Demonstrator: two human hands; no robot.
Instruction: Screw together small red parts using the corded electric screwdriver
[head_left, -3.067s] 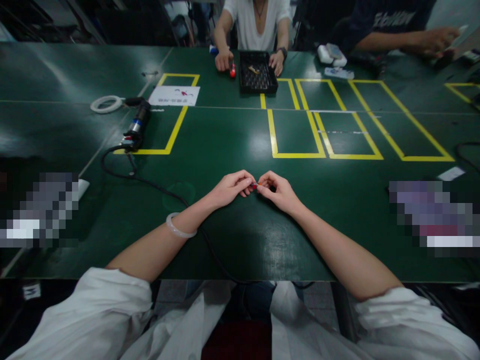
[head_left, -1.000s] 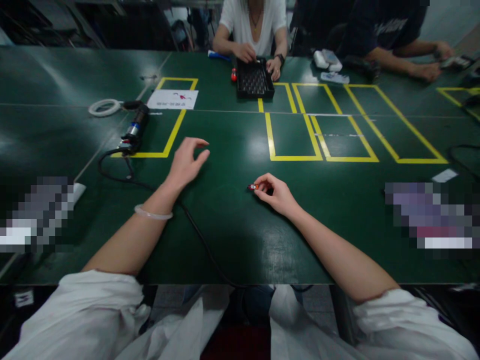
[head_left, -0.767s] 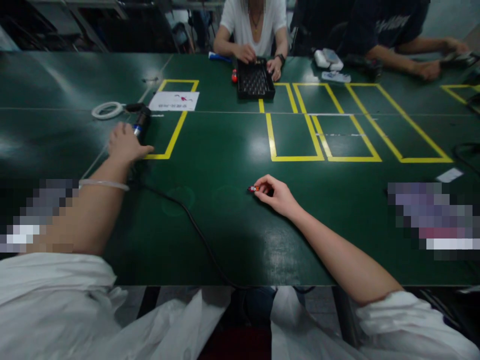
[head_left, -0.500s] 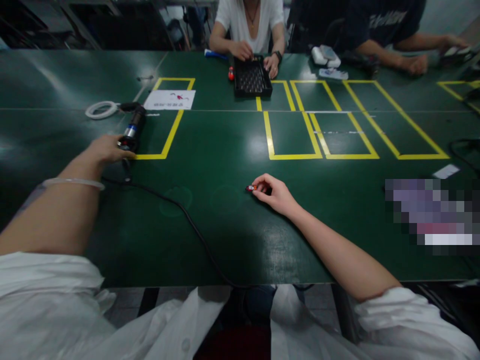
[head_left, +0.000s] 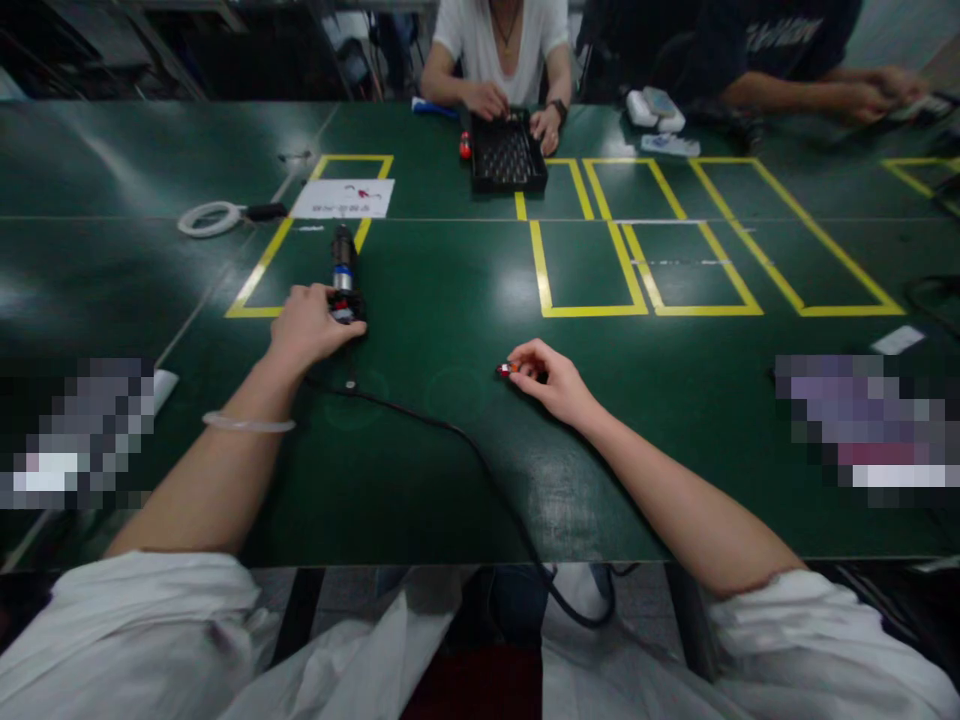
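Observation:
My left hand [head_left: 304, 325] is closed round the near end of what looks like a corded electric screwdriver [head_left: 343, 262], black and silver with a blue band. Its far end points away from me, and a black cord [head_left: 450, 428] runs from the near end across the table and over the edge. Between thumb and fingers, my right hand [head_left: 556, 385] pinches a small red, white and orange piece [head_left: 505, 369] low over the table. That piece is too small to name, and fingers cover part of it.
Yellow tape [head_left: 592, 311] marks rectangles on the green table [head_left: 420, 490]. A printed sheet [head_left: 330, 198] and a coiled white cable [head_left: 208, 220] lie at the left. Across from me, a person's hands are at a black tray [head_left: 508, 184]. Blurred-out patches cover both sides.
My left hand has moved right with the electric screwdriver, away from the coiled cable, and the cord has shifted with it. My right hand stays nearly in place with the small piece.

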